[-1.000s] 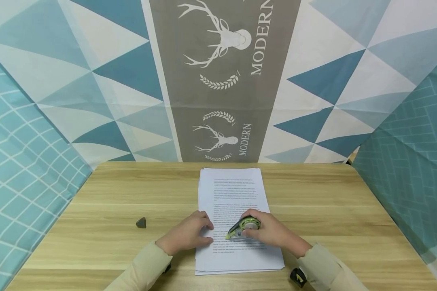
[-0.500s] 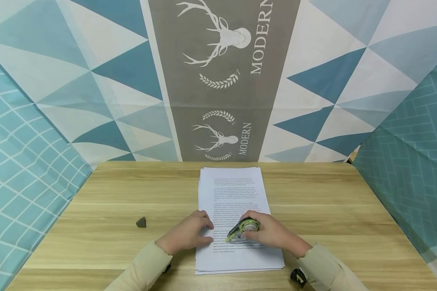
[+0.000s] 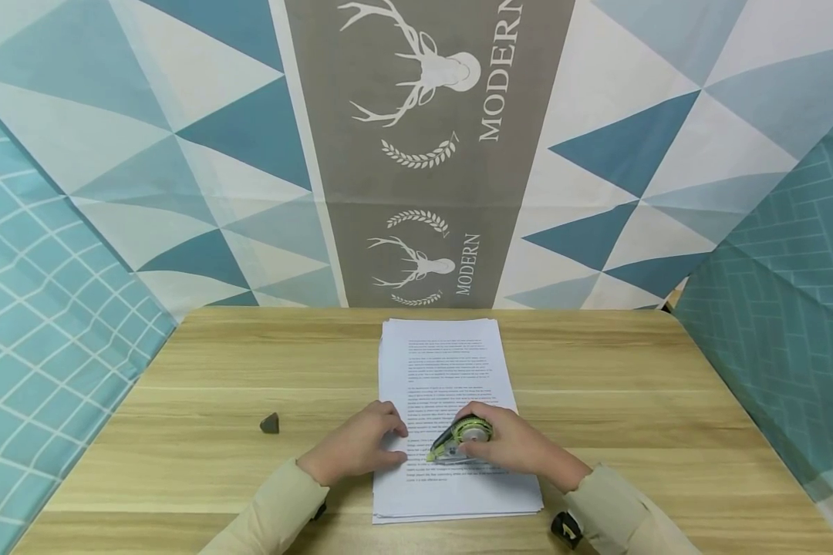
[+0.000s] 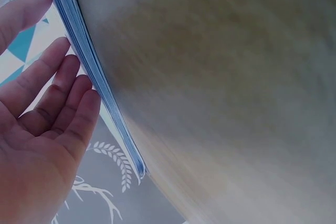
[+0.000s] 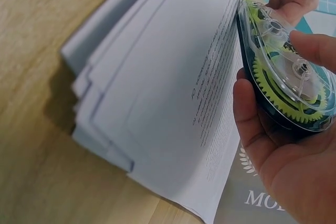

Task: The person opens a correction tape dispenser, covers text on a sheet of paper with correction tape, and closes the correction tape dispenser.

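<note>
Your right hand [image 3: 510,441] grips the correction tape [image 3: 451,443] over the paper stack [image 3: 451,501]; its tip slants leftward and towards you, facing your left hand [image 3: 354,445], fingers relaxed at the stack's left edge.

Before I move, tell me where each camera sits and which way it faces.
Head: worn on the head, facing forward and down at the paper stack; left grip, right grip, sleeves show.
Left wrist: on that wrist, facing the paper stack's edge; left grip shows.
Right wrist: on that wrist, facing the tape dispenser and paper stack; both grips show.
Head and right wrist share the tape dispenser.
</note>
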Action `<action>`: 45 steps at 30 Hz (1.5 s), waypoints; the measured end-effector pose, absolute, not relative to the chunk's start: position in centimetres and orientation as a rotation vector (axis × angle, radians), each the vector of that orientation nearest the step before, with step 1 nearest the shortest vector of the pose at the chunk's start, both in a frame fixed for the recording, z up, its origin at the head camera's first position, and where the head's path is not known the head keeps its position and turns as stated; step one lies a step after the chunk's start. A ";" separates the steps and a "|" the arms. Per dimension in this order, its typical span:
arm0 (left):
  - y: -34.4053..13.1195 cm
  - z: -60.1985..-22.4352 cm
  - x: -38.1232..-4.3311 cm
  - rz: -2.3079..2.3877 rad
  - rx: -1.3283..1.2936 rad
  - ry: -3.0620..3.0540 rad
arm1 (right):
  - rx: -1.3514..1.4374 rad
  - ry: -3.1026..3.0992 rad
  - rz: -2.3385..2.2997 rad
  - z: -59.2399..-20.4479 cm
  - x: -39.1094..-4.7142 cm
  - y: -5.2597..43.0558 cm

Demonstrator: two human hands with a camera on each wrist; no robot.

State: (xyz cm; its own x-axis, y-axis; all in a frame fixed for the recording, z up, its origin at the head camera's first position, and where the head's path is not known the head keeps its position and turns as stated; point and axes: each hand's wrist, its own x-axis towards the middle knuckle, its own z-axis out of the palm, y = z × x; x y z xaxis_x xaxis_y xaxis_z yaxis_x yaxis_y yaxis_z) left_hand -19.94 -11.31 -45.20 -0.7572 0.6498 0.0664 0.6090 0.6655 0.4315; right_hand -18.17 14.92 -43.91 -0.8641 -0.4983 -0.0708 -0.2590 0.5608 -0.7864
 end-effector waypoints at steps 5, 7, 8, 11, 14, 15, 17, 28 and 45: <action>-11.3 -45.2 -19.9 0.664 1.043 2.786 | -0.627 2.517 -1.193 -43.9 -18.2 14.7; -11.4 -45.2 -19.9 0.662 1.035 2.787 | -0.626 2.516 -1.191 -43.9 -18.2 14.6; -11.4 -45.2 -19.9 0.661 1.034 2.786 | -0.626 2.518 -1.188 -43.9 -18.2 14.5; -11.3 -45.3 -20.0 0.663 1.038 2.786 | -0.625 2.523 -1.172 -43.8 -18.2 14.3; -11.3 -45.3 -20.0 0.672 1.050 2.785 | -0.636 2.538 -1.147 -43.7 -18.2 14.2; -11.3 -45.3 -20.0 0.672 1.049 2.784 | -0.642 2.543 -1.139 -43.6 -18.1 14.2; -11.3 -45.4 -20.0 0.672 1.045 2.782 | -0.662 2.555 -1.118 -43.5 -18.1 14.1; -11.3 -45.3 -20.1 0.657 1.025 2.762 | -0.837 2.635 -0.924 -42.9 -18.0 13.5; -11.2 -45.4 -20.1 0.676 1.016 2.777 | -0.913 2.696 -0.721 -42.0 -18.0 13.0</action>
State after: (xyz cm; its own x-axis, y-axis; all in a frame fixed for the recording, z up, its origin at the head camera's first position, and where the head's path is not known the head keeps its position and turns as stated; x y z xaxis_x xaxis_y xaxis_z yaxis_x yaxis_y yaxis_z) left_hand -20.15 -11.23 -45.37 -0.7704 0.6357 0.0496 0.5874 0.6773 0.4430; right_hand -17.98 12.99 -41.99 -0.7878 -0.6148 -0.0360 -0.5147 0.6894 -0.5097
